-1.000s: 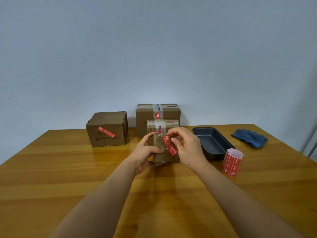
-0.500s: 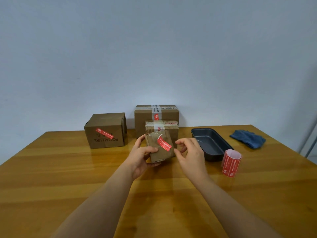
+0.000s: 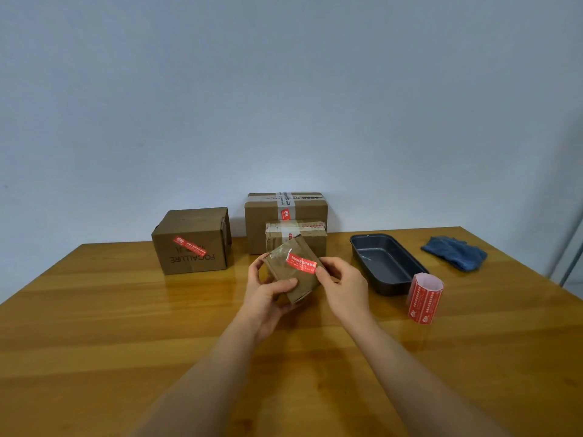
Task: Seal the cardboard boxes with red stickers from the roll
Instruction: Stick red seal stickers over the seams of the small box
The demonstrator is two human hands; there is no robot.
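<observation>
My left hand [image 3: 268, 293] grips a small flat cardboard box [image 3: 291, 272], tilted and lifted off the table. A red sticker [image 3: 301, 264] lies across its upper face. My right hand [image 3: 342, 283] touches the box's right edge, fingertips at the sticker's right end. The roll of red stickers [image 3: 424, 298] stands upright on the table to the right. Three other boxes stand at the back: a left box [image 3: 192, 241] with a red sticker, a tall taped box [image 3: 285, 212], and a lower taped box [image 3: 296, 236] in front of it.
A dark metal loaf pan [image 3: 386, 263] sits right of my hands, close to the roll. A blue cloth [image 3: 454, 252] lies at the far right. The wooden table [image 3: 126, 326] ends against a pale wall behind the boxes.
The small box has been tipped and turned, so its sticker now runs nearly level. My right hand, which had drawn back from it, has returned to the box's right edge.
</observation>
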